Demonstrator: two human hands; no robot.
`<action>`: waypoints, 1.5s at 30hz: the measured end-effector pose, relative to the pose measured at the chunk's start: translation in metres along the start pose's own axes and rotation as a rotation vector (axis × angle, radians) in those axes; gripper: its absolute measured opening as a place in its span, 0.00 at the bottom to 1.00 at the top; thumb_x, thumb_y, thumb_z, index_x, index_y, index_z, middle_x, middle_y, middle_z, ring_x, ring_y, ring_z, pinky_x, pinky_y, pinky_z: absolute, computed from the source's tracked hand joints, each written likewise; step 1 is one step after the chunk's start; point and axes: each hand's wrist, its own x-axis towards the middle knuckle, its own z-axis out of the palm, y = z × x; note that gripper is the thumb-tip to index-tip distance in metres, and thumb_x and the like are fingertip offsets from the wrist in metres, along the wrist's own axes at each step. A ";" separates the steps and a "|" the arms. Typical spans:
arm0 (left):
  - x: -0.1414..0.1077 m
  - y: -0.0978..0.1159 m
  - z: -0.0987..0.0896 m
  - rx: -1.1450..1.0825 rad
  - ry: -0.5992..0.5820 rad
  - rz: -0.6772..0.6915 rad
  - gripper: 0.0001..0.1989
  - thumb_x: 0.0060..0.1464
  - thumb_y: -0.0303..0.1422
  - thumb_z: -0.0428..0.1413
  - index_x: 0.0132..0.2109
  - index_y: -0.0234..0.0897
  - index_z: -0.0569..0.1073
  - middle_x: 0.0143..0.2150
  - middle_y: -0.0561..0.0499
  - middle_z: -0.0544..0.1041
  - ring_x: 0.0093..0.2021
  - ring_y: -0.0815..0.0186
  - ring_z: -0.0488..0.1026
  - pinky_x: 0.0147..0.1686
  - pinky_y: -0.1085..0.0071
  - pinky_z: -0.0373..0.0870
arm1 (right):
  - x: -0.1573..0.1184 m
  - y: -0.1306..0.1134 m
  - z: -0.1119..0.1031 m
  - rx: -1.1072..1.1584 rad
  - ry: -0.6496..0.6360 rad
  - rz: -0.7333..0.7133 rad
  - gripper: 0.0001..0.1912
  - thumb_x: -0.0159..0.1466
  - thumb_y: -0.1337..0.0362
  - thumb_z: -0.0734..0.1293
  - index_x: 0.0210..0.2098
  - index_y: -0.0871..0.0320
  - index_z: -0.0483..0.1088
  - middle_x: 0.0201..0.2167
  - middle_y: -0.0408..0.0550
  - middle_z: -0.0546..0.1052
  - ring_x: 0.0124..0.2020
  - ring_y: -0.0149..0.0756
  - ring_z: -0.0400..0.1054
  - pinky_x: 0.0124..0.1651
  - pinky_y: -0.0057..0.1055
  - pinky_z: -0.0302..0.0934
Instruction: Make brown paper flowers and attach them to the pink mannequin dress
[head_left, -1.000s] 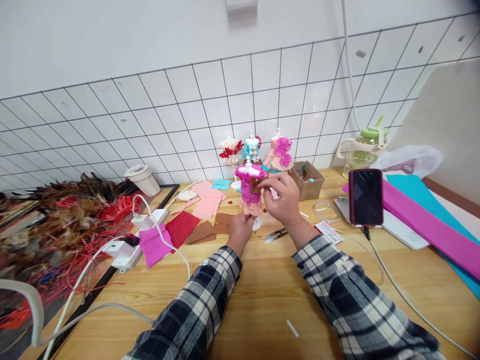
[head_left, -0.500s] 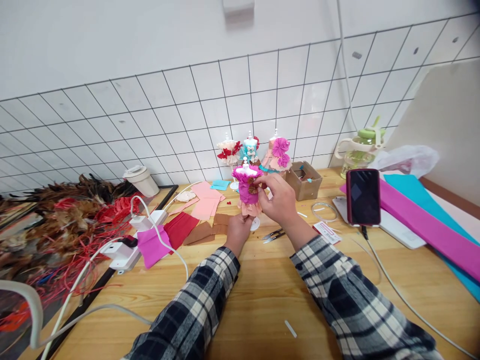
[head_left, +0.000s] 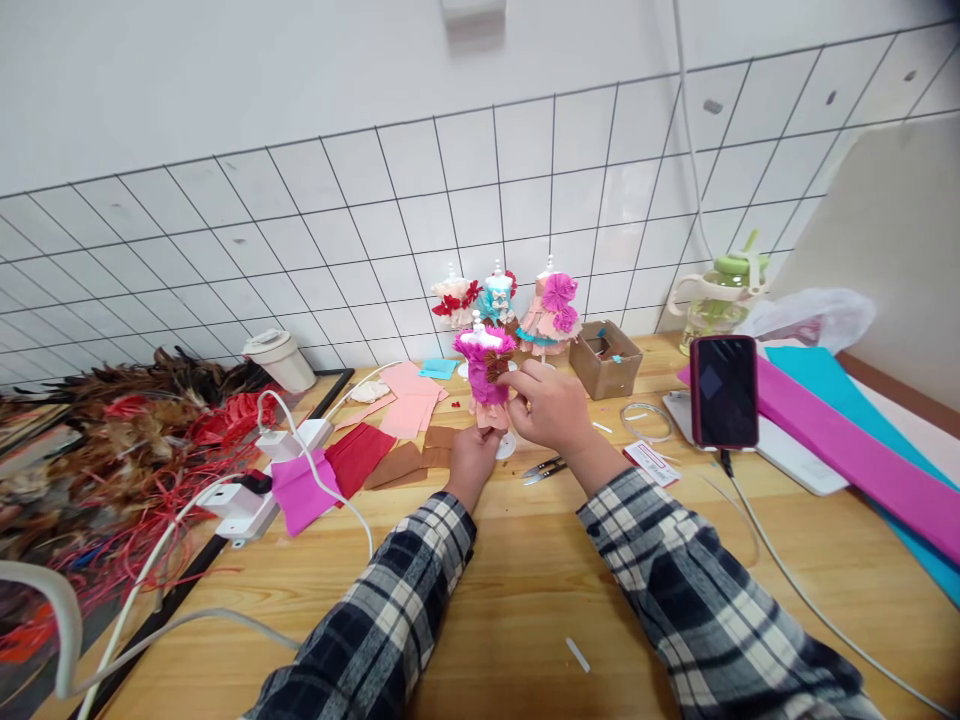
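A miniature dress form (head_left: 490, 386) wears a magenta paper bodice and a peach skirt. My left hand (head_left: 475, 458) is closed around its lower part, near the white round base (head_left: 506, 446). With pinched fingers, my right hand (head_left: 553, 405) holds a brown pleated paper piece (head_left: 496, 364) against the front of the bodice. Behind stand three more dressed forms: a cream one with red flowers (head_left: 454, 300), a turquoise one (head_left: 496, 297) and a peach one with magenta rosettes (head_left: 551, 315). Small thread snips (head_left: 544, 470) lie beside my right wrist.
Peach (head_left: 412, 400), red (head_left: 361, 455), brown (head_left: 397, 466) and magenta paper pieces (head_left: 304, 490) lie left of my hands, by a white power strip (head_left: 251, 510). A cardboard box (head_left: 606, 365), a phone (head_left: 724, 392) and a bottle (head_left: 716, 305) stand on the right. Feathers (head_left: 112, 430) fill the far left.
The dress form has shifted slightly left and tilted. My right fingers, still at the brown piece, have moved a little left with it, and the brown piece sits higher on the bodice.
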 end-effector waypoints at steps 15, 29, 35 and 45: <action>0.002 0.007 -0.008 0.034 0.030 0.016 0.15 0.55 0.40 0.53 0.42 0.33 0.74 0.38 0.43 0.79 0.38 0.61 0.74 0.37 0.70 0.65 | -0.022 -0.060 -0.097 0.099 -0.307 -0.041 0.10 0.61 0.65 0.59 0.38 0.53 0.72 0.28 0.45 0.72 0.30 0.33 0.64 0.30 0.29 0.49; -0.007 -0.010 -0.042 0.171 0.236 0.116 0.27 0.50 0.27 0.52 0.58 0.32 0.63 0.58 0.42 0.67 0.59 0.59 0.62 0.59 0.66 0.57 | -0.175 -0.052 -0.096 0.318 -0.861 0.305 0.20 0.56 0.56 0.70 0.49 0.44 0.72 0.37 0.45 0.71 0.44 0.37 0.65 0.47 0.32 0.57; -0.032 -0.038 -0.085 0.468 -0.012 0.057 0.17 0.51 0.36 0.54 0.49 0.39 0.72 0.54 0.41 0.71 0.55 0.48 0.65 0.60 0.42 0.41 | -0.177 -0.064 -0.088 0.296 -0.827 0.238 0.08 0.63 0.59 0.64 0.38 0.48 0.75 0.34 0.43 0.73 0.40 0.34 0.67 0.44 0.30 0.56; -0.059 -0.042 -0.107 0.453 -0.057 0.080 0.12 0.54 0.37 0.53 0.44 0.44 0.76 0.46 0.46 0.77 0.50 0.53 0.69 0.60 0.42 0.39 | -0.104 -0.048 -0.076 0.137 -0.756 0.241 0.07 0.61 0.65 0.59 0.33 0.55 0.69 0.26 0.43 0.75 0.25 0.31 0.66 0.29 0.25 0.53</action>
